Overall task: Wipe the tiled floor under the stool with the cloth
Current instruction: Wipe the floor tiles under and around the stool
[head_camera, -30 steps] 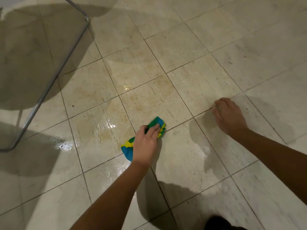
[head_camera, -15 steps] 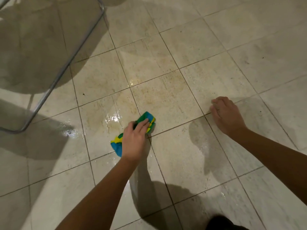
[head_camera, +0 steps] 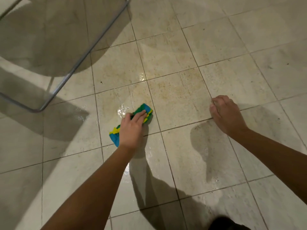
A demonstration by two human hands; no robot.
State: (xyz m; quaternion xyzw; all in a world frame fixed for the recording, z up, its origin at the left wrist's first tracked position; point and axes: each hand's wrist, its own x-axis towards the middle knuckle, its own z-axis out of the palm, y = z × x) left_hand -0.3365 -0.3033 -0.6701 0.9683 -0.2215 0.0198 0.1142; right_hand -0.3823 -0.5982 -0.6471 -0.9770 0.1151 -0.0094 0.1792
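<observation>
Your left hand (head_camera: 132,128) lies on the cloth (head_camera: 146,109), fingers mostly straight, pressing it onto the floor (head_camera: 182,163), not gripping it. The cloth is bunched, green, blue and yellow, and pokes out past your fingertips and beside your wrist. It sits on a wet, glossy tile, right of the stool frame (head_camera: 74,63). Your right hand (head_camera: 224,113) is braced on the floor, well apart from the cloth, fingers curled under, holding nothing.

Stool frame (head_camera: 74,67) cut off at top and left edges, cloth (head_camera: 146,108) middle hidden under left hand (head_camera: 131,128)
</observation>
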